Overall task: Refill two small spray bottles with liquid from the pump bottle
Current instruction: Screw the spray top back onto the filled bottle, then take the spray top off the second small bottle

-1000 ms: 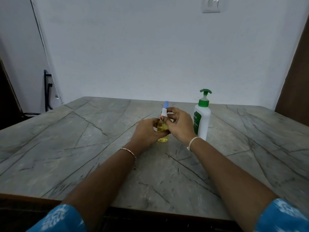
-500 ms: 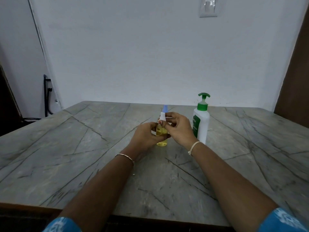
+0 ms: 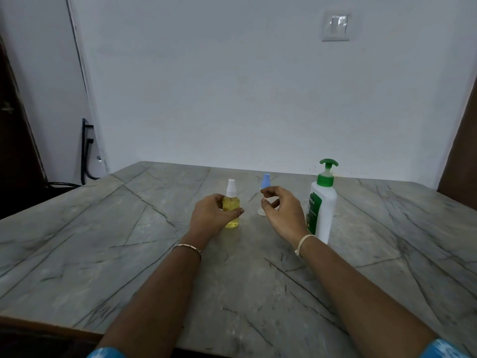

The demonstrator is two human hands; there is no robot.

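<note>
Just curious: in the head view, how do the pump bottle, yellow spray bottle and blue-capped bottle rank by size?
Largest: pump bottle
yellow spray bottle
blue-capped bottle, unsure since the right hand hides most.

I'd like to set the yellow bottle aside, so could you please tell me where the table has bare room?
The table is bare left of the left hand, right of the pump bottle, and near you between the forearms. Crowded: the middle, where yellow bottle, blue-capped bottle, right hand and pump bottle sit close.

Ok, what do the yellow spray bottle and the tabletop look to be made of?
The yellow spray bottle: likely clear plastic, glossy; the yellow liquid shows through. The tabletop: looks like polished grey stone, dark veins and a soft sheen.
</note>
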